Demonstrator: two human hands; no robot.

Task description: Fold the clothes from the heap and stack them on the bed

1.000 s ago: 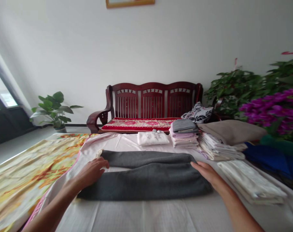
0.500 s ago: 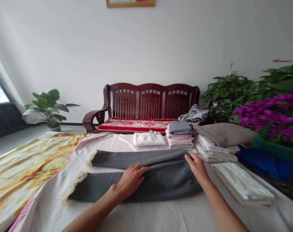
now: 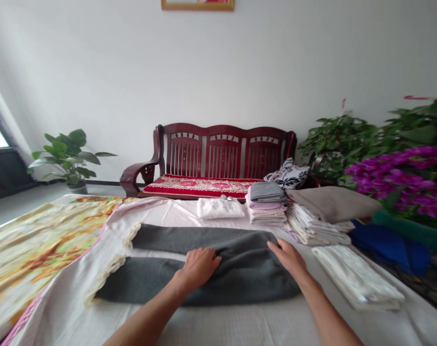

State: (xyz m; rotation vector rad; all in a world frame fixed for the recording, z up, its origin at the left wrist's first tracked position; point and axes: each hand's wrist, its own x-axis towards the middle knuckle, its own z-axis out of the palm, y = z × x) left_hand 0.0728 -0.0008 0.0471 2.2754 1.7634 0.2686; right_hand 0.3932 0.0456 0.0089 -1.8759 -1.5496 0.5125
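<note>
A dark grey cloth (image 3: 156,283), folded into a long band, lies across the white-covered table (image 3: 240,327) in front of me. My left hand (image 3: 198,267) rests palm down on the middle of the cloth, fingers curled slightly over its upper fold. My right hand (image 3: 288,256) lies flat on the cloth's right end, fingers stretched toward the far edge. Neither hand lifts the cloth.
Folded linen stands at the back: a white piece (image 3: 219,208), a grey and lilac stack (image 3: 266,203), a tan and white pile (image 3: 326,211), and a pale folded cloth (image 3: 355,278) at right. A yellow flowered sheet (image 3: 34,240) lies left. A wooden bench (image 3: 218,161) and plants (image 3: 402,168) stand beyond.
My left hand slid from the cloth's left end to its middle. My right hand shifted a little inward along the right end. The view drifted slightly.
</note>
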